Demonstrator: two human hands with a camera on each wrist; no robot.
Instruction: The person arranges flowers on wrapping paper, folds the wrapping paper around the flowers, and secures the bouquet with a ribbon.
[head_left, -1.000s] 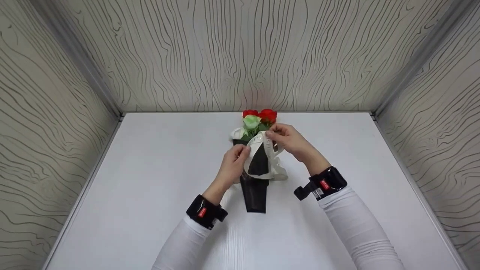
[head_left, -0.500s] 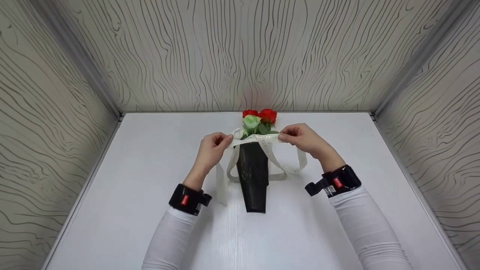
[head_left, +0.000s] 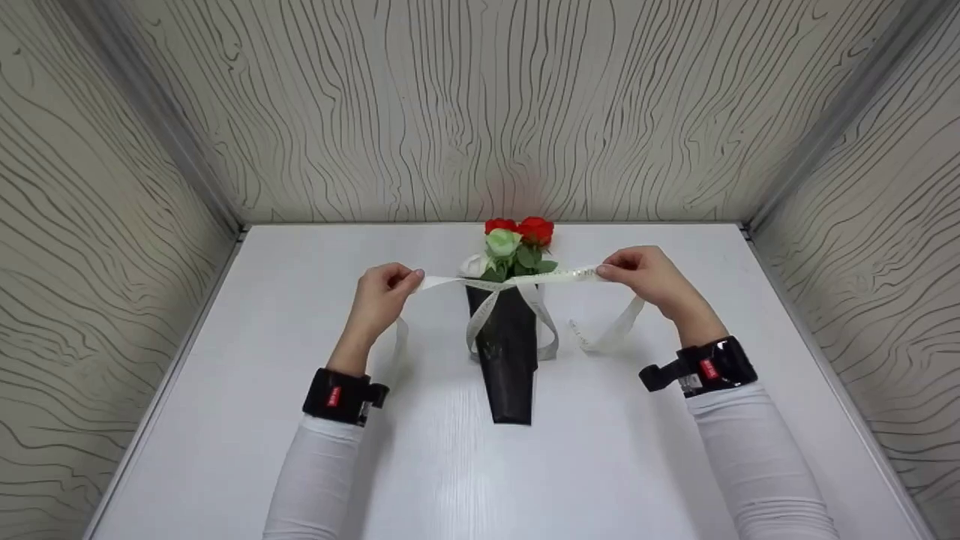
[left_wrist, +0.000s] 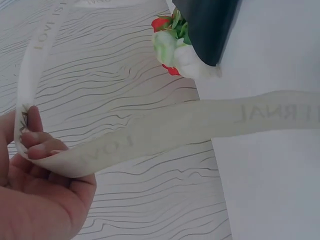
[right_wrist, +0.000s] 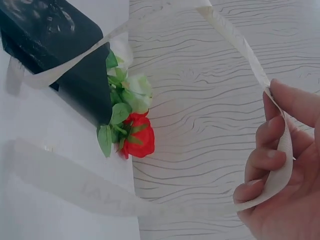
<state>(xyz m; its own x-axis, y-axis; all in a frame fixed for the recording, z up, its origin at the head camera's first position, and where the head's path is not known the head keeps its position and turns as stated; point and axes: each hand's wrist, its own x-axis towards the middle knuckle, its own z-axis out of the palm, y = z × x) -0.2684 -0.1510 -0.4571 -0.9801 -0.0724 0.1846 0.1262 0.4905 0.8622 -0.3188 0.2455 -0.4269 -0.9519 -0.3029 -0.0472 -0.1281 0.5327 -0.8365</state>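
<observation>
A bouquet in a black wrapper (head_left: pixel 507 367) lies on the white table, blooms toward the back. Red roses (head_left: pixel 536 230), a pale green rose (head_left: pixel 502 242) and a white rose (head_left: pixel 475 265) stick out of it. A cream printed ribbon (head_left: pixel 555 276) passes around the wrapper, crosses over it near the flowers and leaves a loop hanging below. My left hand (head_left: pixel 379 298) pinches the ribbon left of the bouquet. On the other side my right hand (head_left: pixel 658 283) pinches it between thumb and fingers. The right wrist view shows the ribbon (right_wrist: pixel 245 47) running through those fingers.
Loose ribbon tails (head_left: pixel 611 334) hang below each hand, the right one close over the table. The white tabletop (head_left: pixel 300 262) ends at a back wall (head_left: pixel 480 112) with a wood-grain pattern. Similar side walls stand left and right.
Both hands have moved apart, left hand leftward and right hand rightward. The ribbon loop they held up has become a stretched, crossed band over the wrapper, with smaller loops below.
</observation>
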